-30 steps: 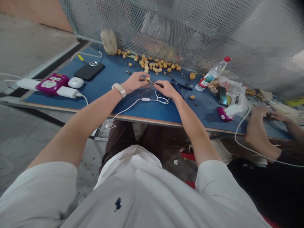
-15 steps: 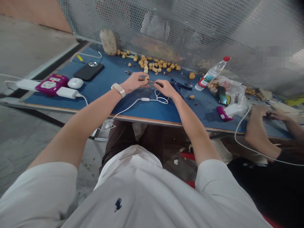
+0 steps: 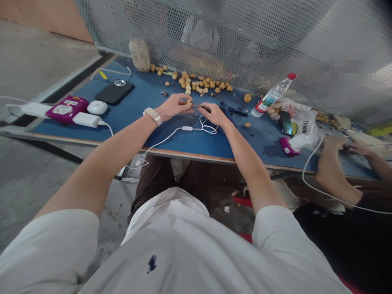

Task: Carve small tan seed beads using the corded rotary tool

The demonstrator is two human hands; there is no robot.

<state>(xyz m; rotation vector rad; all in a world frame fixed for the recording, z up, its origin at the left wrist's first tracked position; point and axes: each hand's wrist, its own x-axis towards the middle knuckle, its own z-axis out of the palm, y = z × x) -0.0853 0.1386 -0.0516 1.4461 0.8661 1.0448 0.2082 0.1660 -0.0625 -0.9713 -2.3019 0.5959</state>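
Note:
Over the blue table [image 3: 128, 126], my left hand [image 3: 174, 105] pinches a small round tan piece [image 3: 189, 102], much like the loose balls behind it. My right hand [image 3: 215, 114] is closed on a small dark-handled tool [image 3: 206, 108]; its thin tip points at the tan piece, and whether they touch I cannot tell. Beyond both hands lies a pile of tan nut-like balls [image 3: 211, 84]. Blue-handled pliers [image 3: 234, 110] rest just right of my right hand. A looped white cable [image 3: 210, 130] with an inline switch lies below my hands.
To the left are a purple power socket [image 3: 65, 109], a black phone [image 3: 114, 90] and a white earbud case [image 3: 97, 107]. A bottle [image 3: 272, 96] leans on the right, near a plastic bag [image 3: 301, 118]. A co-worker's arms [image 3: 335, 167] reach in there. A perforated metal screen [image 3: 171, 32] borders the back.
My two hands stay in nearly the same place, with only a slight shift of the fingers around the tan piece and the tool. Everything else looks unmoved.

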